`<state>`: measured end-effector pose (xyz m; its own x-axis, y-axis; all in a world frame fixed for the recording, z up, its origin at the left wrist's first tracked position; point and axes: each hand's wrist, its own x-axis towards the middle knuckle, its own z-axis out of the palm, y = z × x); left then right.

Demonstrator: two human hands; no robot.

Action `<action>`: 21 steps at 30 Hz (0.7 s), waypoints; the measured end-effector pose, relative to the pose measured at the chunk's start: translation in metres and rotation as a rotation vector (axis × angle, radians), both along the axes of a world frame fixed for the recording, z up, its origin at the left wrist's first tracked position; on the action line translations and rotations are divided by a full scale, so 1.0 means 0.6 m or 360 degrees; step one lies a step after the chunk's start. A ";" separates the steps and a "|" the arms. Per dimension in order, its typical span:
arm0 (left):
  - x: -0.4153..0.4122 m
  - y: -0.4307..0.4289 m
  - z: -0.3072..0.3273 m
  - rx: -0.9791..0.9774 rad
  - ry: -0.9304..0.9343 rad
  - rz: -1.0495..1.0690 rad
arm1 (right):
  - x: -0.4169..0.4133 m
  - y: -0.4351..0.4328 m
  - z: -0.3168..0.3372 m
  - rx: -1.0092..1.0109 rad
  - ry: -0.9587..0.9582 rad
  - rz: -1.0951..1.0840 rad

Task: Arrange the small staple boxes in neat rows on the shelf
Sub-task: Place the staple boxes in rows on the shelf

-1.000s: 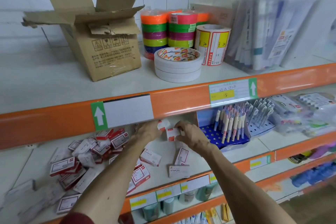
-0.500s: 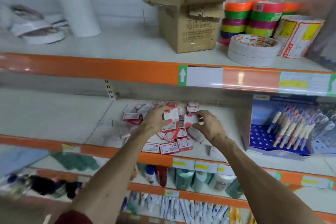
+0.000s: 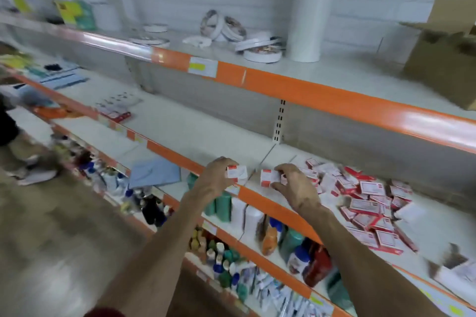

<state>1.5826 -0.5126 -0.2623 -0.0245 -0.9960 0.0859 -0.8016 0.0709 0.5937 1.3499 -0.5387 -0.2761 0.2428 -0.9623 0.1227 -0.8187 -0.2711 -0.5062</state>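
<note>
One small staple box (image 3: 237,174) is pinched in the grip of the left hand (image 3: 216,180) and a second staple box (image 3: 268,178) in the grip of the right hand (image 3: 296,186), both just above the front edge of the middle shelf (image 3: 201,131). At 3 o'clock from the right hand, a jumbled pile of staple boxes (image 3: 365,199) lies on that shelf. At 12 o'clock, tape rolls (image 3: 260,53) lie on the shelf above.

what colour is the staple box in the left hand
White with a red band along one edge. The staple box held by the left hand shows best in the head view.
</note>
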 end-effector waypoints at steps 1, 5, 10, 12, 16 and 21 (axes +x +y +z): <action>0.036 0.006 0.001 -0.0001 0.0004 0.0017 | 0.036 -0.002 0.001 -0.0009 -0.0001 0.0019; 0.182 0.019 0.006 0.0014 0.0043 0.0101 | 0.181 -0.012 0.002 -0.0005 -0.0014 0.0087; 0.347 0.022 -0.001 0.0027 0.0025 0.0215 | 0.342 -0.028 0.004 0.0002 -0.0078 0.0109; 0.400 0.021 -0.006 0.0008 0.0034 0.0239 | 0.397 -0.033 0.003 0.0009 -0.0086 0.0133; 0.483 0.009 -0.019 0.0019 0.0065 0.0256 | 0.490 -0.055 -0.002 0.0039 -0.0035 0.0210; 0.575 -0.029 -0.038 -0.0011 0.0043 0.0285 | 0.596 -0.107 -0.014 0.0064 -0.0023 0.0278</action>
